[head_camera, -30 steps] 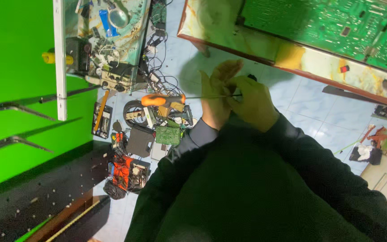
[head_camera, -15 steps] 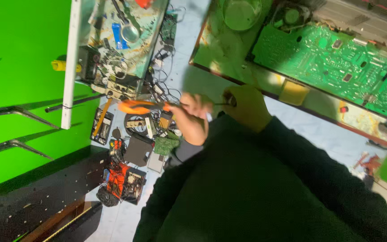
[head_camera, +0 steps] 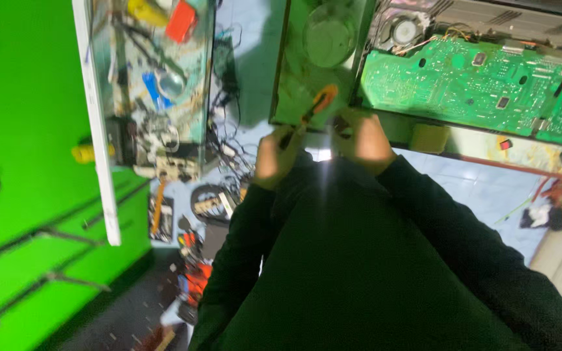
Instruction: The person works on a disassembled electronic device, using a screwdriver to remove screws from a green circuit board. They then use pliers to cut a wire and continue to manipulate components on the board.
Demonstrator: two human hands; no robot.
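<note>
View from the head camera, looking down over dark sleeves. The left hand is closed around the dark lower end of a tool with an orange handle, apparently a screwdriver or small pliers; motion blur prevents telling which. The tool rises out of the top of this hand and ends just short of the near edge of the green circuit board. Its long axis runs diagonally, from the left hand up and rightward, the orange end pointing toward the board's left corner. The right hand lies just beside the tool, below the board's near edge, fingers curled; whether it grips anything cannot be told, as the fingertips are blurred. The two hands are near one another, the tool between and above them. Left of the board sits a round pale-green disc; above the board's left end, a small fan. A yellow block rests just below the board. Far left of the board, a cluttered tray and loose black cables.
</note>
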